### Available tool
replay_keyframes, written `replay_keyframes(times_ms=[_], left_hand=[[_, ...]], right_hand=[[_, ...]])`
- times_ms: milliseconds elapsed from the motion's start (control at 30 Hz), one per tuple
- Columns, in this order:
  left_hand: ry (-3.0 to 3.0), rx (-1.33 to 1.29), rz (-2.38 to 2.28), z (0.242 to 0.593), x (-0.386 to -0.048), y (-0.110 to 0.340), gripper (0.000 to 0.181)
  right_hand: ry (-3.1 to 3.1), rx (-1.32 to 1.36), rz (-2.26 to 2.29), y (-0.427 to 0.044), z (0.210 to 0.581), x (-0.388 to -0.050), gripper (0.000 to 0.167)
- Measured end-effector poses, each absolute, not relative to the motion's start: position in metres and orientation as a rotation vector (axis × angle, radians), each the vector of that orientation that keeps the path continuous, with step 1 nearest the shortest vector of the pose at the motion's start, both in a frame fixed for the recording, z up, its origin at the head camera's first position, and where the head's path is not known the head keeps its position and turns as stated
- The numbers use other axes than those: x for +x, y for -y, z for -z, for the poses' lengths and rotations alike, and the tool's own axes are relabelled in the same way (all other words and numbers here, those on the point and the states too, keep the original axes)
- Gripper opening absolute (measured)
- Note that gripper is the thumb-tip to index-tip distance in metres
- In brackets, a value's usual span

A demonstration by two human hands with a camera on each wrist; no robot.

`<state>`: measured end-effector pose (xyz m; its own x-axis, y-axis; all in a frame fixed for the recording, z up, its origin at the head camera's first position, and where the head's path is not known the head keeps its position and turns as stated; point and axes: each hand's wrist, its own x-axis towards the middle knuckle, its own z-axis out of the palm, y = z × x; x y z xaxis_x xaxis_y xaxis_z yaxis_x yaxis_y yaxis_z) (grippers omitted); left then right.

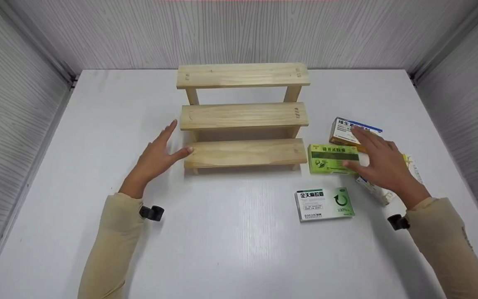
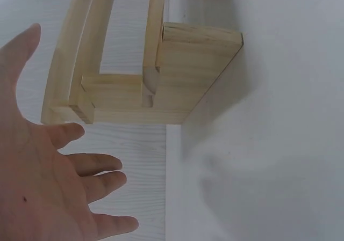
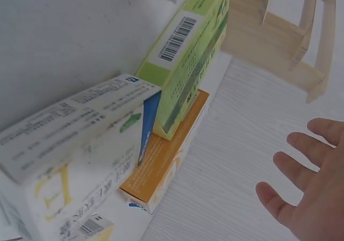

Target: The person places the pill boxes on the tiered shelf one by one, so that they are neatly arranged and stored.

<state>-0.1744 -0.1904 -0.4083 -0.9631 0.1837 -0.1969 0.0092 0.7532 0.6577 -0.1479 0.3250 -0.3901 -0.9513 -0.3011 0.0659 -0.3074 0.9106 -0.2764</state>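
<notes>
A three-tier wooden step rack (image 1: pixel 245 153) stands at the back middle of the white table. Beside its left end is my left hand (image 1: pixel 156 158), fingers spread, the thumb tip at the lowest step's edge; whether it touches cannot be told. My right hand (image 1: pixel 384 164) hovers over several medicine boxes with its fingers extended and nothing held. Under or near it lie a green box (image 1: pixel 326 160), a white box with a blue stripe and orange side (image 1: pixel 342 128), and a white-and-yellow box (image 3: pixel 80 155) partly hidden by the hand. A white-and-green box (image 1: pixel 324 204) lies nearer the front.
Grey wood-grain panels (image 1: pixel 239 33) wall the table at the back and both sides. The white tabletop (image 1: pixel 222 249) stretches in front of the rack. Another box with a yellow edge (image 1: pixel 411 166) lies right of the right hand.
</notes>
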Motion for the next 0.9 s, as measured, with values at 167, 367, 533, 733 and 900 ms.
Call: replay_keyframes(times_ms=[167, 367, 533, 733, 900], left_hand=[[-2.587, 0.132, -1.166, 0.420, -0.171, 0.188, 0.094], [-2.467, 0.137, -1.340, 0.433, -0.167, 0.186, 0.093], [-2.427, 0.105, -1.409, 0.440, -0.165, 0.183, 0.090], [-2.362, 0.085, -1.471, 0.445, -0.164, 0.181, 0.089], [-2.372, 0.084, -1.466, 0.449, -0.166, 0.180, 0.085]], right_hand=[[3.111, 0.512, -0.543, -0.323, 0.396, -0.133, 0.082], [3.250, 0.539, -0.676, -0.324, 0.405, -0.119, 0.087], [3.347, 0.591, -0.644, -0.326, 0.412, -0.109, 0.089], [3.483, 0.596, -0.633, -0.329, 0.419, -0.100, 0.093], [3.501, 0.701, -0.573, -0.329, 0.426, -0.095, 0.094]])
